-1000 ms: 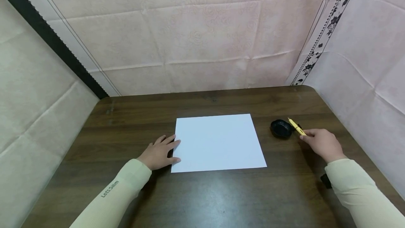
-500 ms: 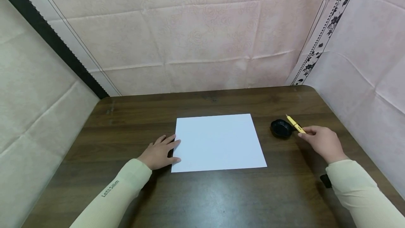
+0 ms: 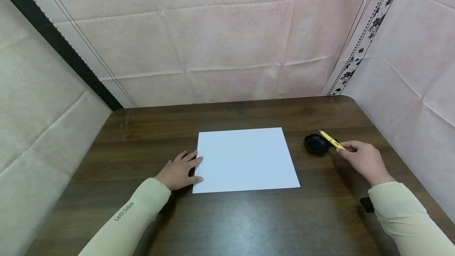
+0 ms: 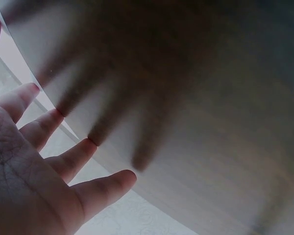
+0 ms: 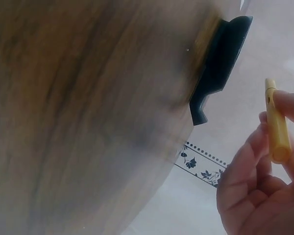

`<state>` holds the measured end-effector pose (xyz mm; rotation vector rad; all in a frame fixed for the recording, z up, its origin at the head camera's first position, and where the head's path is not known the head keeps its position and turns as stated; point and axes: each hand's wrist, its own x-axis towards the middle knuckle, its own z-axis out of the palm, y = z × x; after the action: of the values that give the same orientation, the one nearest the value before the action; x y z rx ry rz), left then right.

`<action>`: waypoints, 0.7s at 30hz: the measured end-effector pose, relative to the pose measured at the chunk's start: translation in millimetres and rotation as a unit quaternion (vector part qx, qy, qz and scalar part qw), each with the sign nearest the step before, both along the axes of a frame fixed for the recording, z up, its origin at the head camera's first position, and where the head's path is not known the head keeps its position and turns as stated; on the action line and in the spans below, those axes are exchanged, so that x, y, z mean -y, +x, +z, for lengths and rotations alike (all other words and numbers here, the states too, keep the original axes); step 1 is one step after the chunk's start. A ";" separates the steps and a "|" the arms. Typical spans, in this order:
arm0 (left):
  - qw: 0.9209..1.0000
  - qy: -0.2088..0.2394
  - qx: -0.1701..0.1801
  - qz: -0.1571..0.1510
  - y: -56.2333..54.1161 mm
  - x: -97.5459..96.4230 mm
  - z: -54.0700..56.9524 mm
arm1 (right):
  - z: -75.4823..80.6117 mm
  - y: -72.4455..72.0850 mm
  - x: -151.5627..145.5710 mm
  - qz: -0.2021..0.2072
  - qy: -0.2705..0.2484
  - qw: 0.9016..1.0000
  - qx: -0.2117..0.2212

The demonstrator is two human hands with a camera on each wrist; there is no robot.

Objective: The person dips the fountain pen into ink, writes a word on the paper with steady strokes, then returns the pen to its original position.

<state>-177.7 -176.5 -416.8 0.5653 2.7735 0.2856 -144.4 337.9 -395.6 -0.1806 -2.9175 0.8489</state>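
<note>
A blank white sheet of paper [image 3: 245, 160] lies on the brown wooden table. My left hand [image 3: 179, 171] rests at its left edge, fingers spread, with the thumb and a couple of fingertips on the paper. In the left wrist view these fingers [image 4: 73, 159] look straight and hold nothing. My right hand [image 3: 364, 161] pinches a slim yellow pen [image 3: 331, 140] between thumb and fingers, its thin tip pointing up and left. Beside the pen stands a small black dish [image 3: 315, 144]; the right wrist view shows a short handle on this dish [image 5: 220, 61].
The wooden table [image 3: 234, 224] has rounded far corners. Pale patterned cloth [image 3: 220, 42] hangs behind it and on both sides, with a black strip [image 3: 60, 42] on the left and a floral band [image 3: 369, 34] on the right.
My right hand has shifted slightly left and up with the yellow pen, bringing the pen's tip closer over the black dish's side. The left hand and the paper stay put.
</note>
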 end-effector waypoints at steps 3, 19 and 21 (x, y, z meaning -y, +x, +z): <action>1.000 0.001 0.001 -0.002 -0.2 -0.1 0.3 | -0.1 -0.2 -0.1 0.001 -0.005 1.000 0.007; 1.000 0.003 0.002 -0.005 -0.5 0.1 1.1 | 0.9 -1.6 -3.2 0.012 -0.007 0.999 0.030; 1.000 0.004 0.002 -0.005 -0.4 0.1 1.2 | 0.6 -2.3 -2.4 0.013 -0.005 0.999 0.029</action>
<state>-178.1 -176.6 -415.6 0.5782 2.7656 0.2947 -146.6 340.3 -395.0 -0.1724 -2.9767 0.8768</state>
